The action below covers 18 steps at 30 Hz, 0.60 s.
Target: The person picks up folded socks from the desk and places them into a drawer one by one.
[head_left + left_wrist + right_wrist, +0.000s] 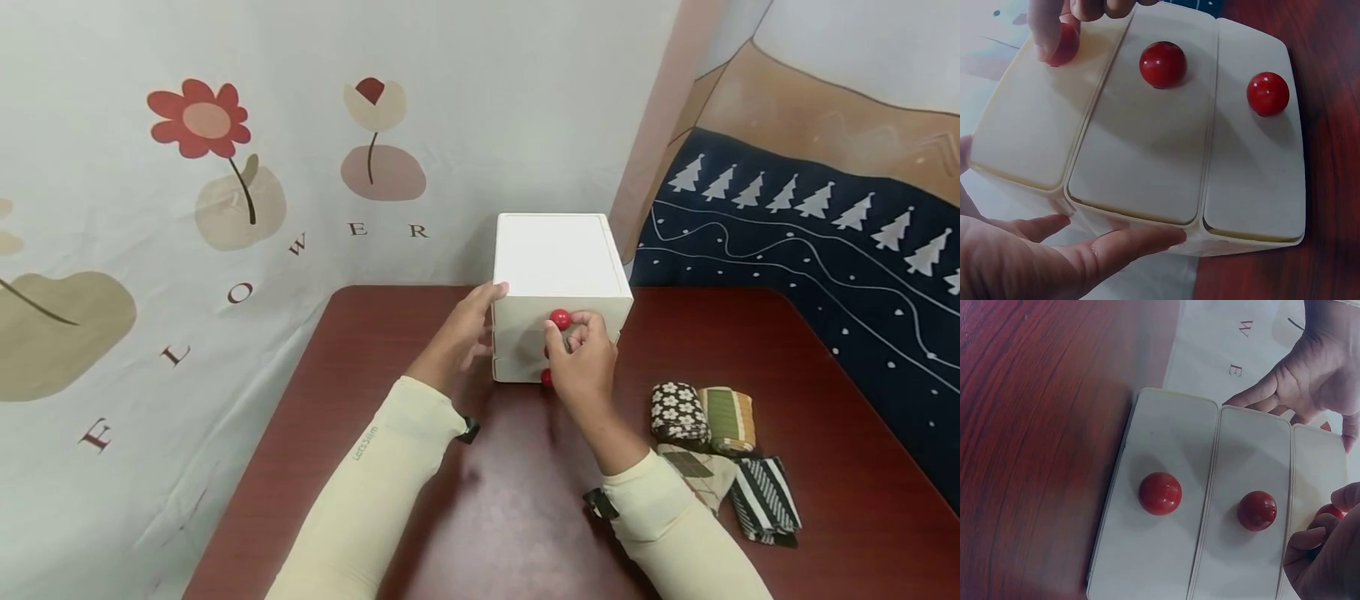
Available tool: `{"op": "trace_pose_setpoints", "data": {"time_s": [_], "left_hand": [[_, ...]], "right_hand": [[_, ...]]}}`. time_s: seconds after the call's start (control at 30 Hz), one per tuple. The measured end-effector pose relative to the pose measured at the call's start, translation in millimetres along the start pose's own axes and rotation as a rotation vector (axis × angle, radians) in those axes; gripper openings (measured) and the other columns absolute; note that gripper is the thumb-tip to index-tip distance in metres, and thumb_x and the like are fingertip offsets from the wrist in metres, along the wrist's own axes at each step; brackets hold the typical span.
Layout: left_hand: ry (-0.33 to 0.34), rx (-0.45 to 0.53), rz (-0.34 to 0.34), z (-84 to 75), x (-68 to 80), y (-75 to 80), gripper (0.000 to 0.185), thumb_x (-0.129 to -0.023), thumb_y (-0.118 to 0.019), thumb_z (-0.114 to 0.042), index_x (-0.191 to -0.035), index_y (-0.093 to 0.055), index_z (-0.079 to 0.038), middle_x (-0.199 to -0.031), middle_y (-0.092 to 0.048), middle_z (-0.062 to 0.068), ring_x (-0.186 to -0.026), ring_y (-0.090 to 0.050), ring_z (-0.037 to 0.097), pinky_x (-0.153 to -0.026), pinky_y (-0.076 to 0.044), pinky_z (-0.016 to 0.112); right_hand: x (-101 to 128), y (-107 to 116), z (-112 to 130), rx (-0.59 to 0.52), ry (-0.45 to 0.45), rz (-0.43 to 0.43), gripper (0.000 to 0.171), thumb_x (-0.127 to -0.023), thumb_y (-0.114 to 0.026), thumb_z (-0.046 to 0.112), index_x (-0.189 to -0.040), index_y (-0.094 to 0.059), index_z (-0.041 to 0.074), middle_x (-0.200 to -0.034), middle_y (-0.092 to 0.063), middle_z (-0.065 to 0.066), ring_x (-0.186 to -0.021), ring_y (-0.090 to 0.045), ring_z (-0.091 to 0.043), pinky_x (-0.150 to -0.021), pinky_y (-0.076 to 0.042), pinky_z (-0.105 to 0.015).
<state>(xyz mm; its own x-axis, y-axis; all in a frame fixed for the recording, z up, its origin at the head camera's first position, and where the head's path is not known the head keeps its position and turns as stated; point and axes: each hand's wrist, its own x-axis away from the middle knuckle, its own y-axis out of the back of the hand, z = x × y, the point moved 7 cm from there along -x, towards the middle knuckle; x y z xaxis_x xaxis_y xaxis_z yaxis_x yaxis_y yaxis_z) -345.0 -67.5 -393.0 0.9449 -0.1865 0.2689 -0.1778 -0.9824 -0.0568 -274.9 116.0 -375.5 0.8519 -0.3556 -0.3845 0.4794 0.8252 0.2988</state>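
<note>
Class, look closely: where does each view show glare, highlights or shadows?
Head view: pale glare on the near part of the table; left wrist view: small bright highlights on the red knobs, soft shadow across the middle drawer; right wrist view: soft shadows beside the two fully visible knobs.

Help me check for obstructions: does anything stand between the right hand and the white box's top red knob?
Nothing visible does: the right hand grips the top red knob directly. The left hand is at the left side of the white box, away from that knob.
</note>
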Motion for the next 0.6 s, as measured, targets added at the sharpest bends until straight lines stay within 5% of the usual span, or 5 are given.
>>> {"op": "trace_pose_setpoints", "data": {"time_s": [0.3,0.6], "left_hand": [[0.009,0.051,0.008,-1.1,1.5,0.9,0.066,-0.107,-0.058,-0.051,-0.165,-0.043,-0.025,-0.170,-0.037,0.008,-0.127,-0.064,0.042,-0.113,-0.050,0.066],[0.018,0.080,-0.012,-1.5,-1.4,2.4,0.063,-0.106,-0.061,-0.050,-0.159,-0.046,-0.021,-0.156,-0.049,0.013,-0.117,-0.067,0.040,-0.096,-0.056,0.057]], "right_hand": [[9,4,-2,-0.014,0.025,-0.008,0.029,-0.099,-0.080,0.018,-0.114,-0.064,-0.001,-0.067,-0.042,0.001,-0.061,-0.044,-0.016,-0.057,-0.034,-0.025],[30,18,4,0.027,0.074,-0.011,0.030,-0.096,-0.083,0.016,-0.110,-0.064,-0.001,-0.067,-0.044,-0.002,-0.063,-0.047,-0.018,-0.061,-0.038,-0.025]]}}
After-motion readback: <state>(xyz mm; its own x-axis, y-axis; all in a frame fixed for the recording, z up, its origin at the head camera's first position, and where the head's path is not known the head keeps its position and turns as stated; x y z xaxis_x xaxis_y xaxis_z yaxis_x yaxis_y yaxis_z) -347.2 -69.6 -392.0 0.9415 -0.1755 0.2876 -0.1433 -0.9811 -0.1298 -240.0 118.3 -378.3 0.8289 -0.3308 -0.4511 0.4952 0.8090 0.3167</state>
